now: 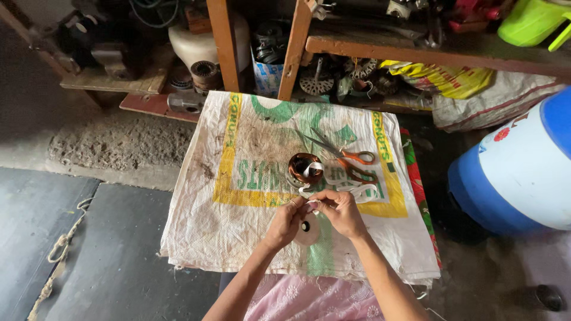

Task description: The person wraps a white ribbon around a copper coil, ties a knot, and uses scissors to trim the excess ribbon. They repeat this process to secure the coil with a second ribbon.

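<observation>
A pink patterned cloth (309, 300) lies nearest, at the bottom edge. Above it, the left hand (284, 223) and right hand (340, 211) meet, fingers pinched together on a white tape roll (308, 229), which faces the camera flat-on, its dark core showing. It hangs over the near middle of a woven sack (238, 226) spread on the floor. A copper-wound coil (304, 168) and orange-handled scissors (348, 159), blades pointing to the far-left corner, lie mid-sack. Cluttered wooden shelves (416, 47) stand behind; a blue-and-white drum (517, 172) sits right.
</observation>
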